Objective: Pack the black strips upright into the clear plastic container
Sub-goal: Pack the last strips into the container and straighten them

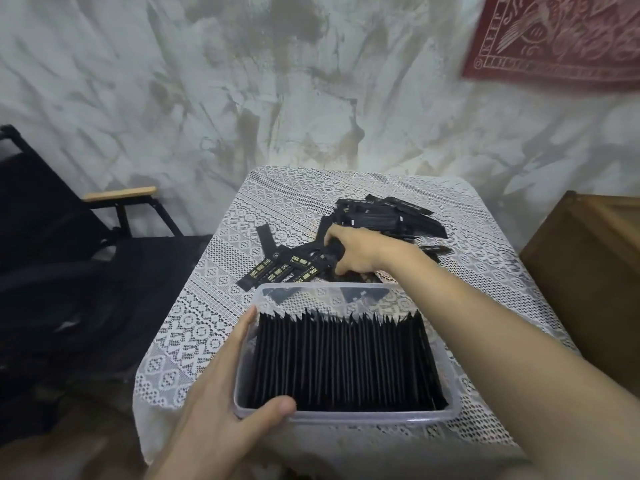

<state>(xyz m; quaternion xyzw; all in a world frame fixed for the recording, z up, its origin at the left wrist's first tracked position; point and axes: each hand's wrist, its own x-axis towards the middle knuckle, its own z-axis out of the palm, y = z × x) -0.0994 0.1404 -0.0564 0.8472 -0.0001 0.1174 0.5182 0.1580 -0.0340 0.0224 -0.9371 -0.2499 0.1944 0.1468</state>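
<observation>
A clear plastic container [349,418] stands at the near edge of the table, most of it filled with a row of black strips [346,358] packed upright; a gap stays free along its far wall. My left hand [225,386] holds the container's near left corner, fingers straight along the left wall and thumb over the front rim. Beyond the container lies a loose pile of black strips [384,220] with gold print. My right hand [353,251] reaches over the container and grips a bunch of strips [294,266] from that pile.
A white lace tablecloth [249,216] covers the small table. A black folding chair [69,244] with a wooden armrest stands to the left, a brown cabinet [595,271] to the right. A stained wall rises behind, with a red cloth [561,32] hanging top right.
</observation>
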